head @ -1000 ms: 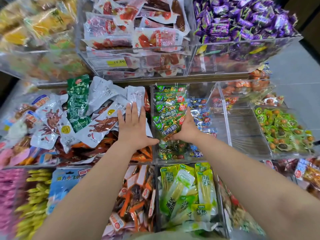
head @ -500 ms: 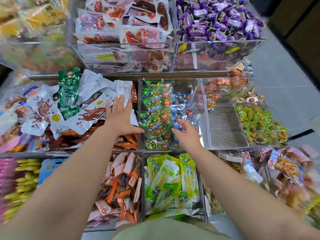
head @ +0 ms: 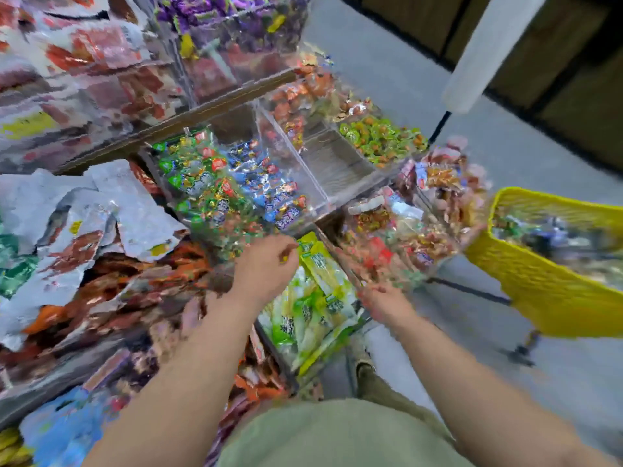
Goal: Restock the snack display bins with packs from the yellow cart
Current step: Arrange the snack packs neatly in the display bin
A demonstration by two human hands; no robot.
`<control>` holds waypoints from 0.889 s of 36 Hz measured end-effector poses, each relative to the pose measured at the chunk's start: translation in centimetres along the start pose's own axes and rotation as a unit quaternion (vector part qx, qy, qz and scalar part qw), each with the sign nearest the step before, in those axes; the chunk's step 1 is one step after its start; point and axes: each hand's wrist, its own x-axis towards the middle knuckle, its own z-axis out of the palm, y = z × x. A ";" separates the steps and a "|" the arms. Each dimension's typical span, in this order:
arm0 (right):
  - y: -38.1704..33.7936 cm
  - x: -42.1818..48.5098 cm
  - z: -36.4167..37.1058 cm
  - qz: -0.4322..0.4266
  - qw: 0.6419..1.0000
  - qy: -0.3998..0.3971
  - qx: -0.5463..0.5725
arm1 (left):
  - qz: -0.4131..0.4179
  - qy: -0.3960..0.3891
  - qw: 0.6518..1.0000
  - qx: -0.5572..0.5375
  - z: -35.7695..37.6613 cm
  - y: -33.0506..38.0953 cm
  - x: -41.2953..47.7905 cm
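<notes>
Your left grip [head: 266, 267] hovers with fingers curled over the green packs [head: 317, 298] at the front of the display bins [head: 333, 163]; blur makes it impossible to tell whether it holds anything. Your right grip [head: 384, 303] hangs at the display's edge, between the bins and the yellow cart [head: 546, 291], too smeared to tell wide from narrow. The cart stands on the floor to your right, near the display, with loose packs [head: 556, 237] inside.
</notes>
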 end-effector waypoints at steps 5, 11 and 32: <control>8.3 -3.8 -3.3 0.112 0.989 0.050 0.083 | -0.025 -0.138 0.990 -0.020 5.7 1.9 -1.2; 17.3 -9.5 -7.7 0.208 0.954 0.114 0.186 | -0.071 -0.359 0.929 -0.044 14.2 4.3 -5.6; 35.6 -16.4 -25.7 0.293 0.853 0.242 0.358 | -0.162 -0.537 0.826 0.052 31.7 20.0 -9.1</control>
